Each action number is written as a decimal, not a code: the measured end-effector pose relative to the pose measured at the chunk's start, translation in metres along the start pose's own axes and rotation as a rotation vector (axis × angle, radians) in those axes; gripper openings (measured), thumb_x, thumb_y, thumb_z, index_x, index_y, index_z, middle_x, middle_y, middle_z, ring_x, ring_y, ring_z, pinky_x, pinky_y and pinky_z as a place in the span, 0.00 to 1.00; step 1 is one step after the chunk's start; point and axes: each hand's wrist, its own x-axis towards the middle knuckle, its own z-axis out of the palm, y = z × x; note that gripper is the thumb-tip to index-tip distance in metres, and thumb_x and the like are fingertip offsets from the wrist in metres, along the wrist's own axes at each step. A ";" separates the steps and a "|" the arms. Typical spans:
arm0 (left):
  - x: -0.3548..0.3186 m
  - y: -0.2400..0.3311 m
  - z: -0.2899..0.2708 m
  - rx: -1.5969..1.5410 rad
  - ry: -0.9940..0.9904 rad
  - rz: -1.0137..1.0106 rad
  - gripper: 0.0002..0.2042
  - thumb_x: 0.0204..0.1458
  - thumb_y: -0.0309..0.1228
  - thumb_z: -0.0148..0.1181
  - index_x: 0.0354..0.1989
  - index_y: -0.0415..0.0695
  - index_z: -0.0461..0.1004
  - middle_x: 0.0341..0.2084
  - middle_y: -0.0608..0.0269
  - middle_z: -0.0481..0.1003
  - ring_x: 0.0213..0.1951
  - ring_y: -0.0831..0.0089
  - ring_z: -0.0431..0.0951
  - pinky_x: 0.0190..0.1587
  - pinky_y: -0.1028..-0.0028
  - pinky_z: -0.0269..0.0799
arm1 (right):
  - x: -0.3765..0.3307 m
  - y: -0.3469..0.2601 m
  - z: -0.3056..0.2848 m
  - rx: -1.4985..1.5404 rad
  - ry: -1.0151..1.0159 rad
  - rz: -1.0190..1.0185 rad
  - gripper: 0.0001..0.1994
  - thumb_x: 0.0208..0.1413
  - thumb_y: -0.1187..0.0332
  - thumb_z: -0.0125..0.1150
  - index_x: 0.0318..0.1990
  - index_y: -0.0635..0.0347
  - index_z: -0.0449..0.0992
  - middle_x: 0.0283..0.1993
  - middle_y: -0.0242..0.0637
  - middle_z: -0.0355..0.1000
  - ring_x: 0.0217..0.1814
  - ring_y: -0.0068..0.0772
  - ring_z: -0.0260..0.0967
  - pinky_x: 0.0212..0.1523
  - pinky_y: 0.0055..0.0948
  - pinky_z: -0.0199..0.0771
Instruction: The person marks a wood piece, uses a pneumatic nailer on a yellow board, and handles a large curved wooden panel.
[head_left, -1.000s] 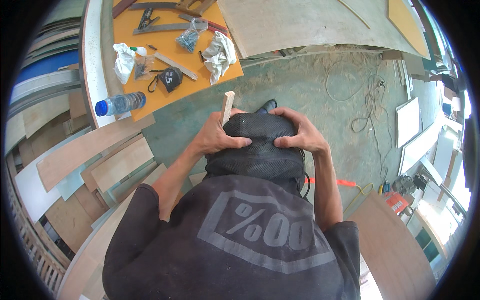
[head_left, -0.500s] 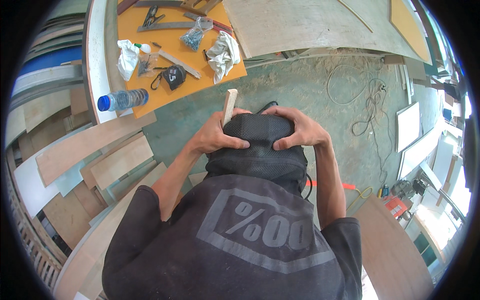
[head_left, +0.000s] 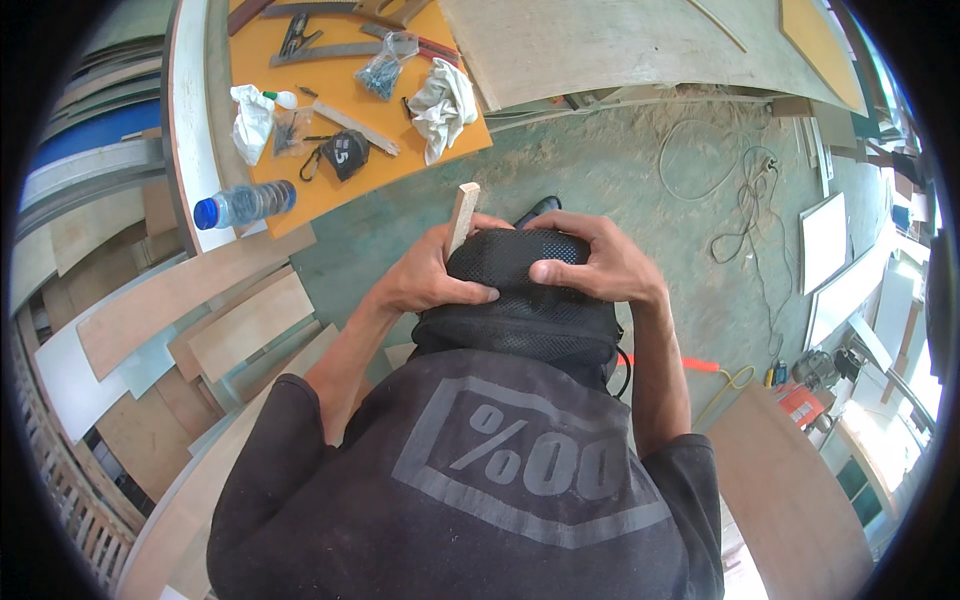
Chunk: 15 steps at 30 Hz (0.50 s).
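Our right hand (head_left: 612, 264) now has thumb farther up black mesh bag (head_left: 515, 322) than before; both hands clamp bag, before dark shirt (head_left: 500, 400); left hand (head_left: 425, 272) also holds wood strip (head_left: 463, 212).

I see the thumb (head_left: 560, 274) of my right hand (head_left: 615, 265) shifted slightly left and farther over the black mesh bag (head_left: 510, 325).

Bulges, held from both sides, as a black mesh bag (head_left: 512, 322); juts up, slightly tilted, at its left as a pale wooden strip (head_left: 463, 214).
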 end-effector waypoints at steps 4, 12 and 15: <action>-0.002 0.003 0.000 0.016 0.007 -0.004 0.34 0.40 0.25 0.74 0.61 0.39 0.72 0.51 0.61 0.77 0.54 0.71 0.76 0.61 0.70 0.69 | -0.004 -0.011 0.002 -0.113 0.025 -0.113 0.36 0.42 0.52 0.81 0.55 0.66 0.78 0.48 0.44 0.80 0.52 0.36 0.77 0.55 0.34 0.75; -0.001 0.002 -0.002 0.003 0.013 -0.033 0.34 0.39 0.26 0.74 0.60 0.40 0.73 0.52 0.62 0.75 0.55 0.72 0.75 0.61 0.70 0.69 | 0.000 -0.008 0.001 -0.165 0.044 -0.202 0.35 0.40 0.54 0.81 0.54 0.66 0.79 0.48 0.47 0.81 0.51 0.40 0.79 0.54 0.36 0.76; 0.000 -0.002 -0.005 0.025 0.013 0.005 0.34 0.39 0.26 0.75 0.60 0.40 0.73 0.52 0.62 0.76 0.54 0.72 0.75 0.61 0.70 0.69 | 0.002 -0.009 0.000 -0.173 0.026 -0.141 0.35 0.40 0.54 0.81 0.54 0.65 0.79 0.48 0.47 0.81 0.50 0.41 0.79 0.53 0.36 0.77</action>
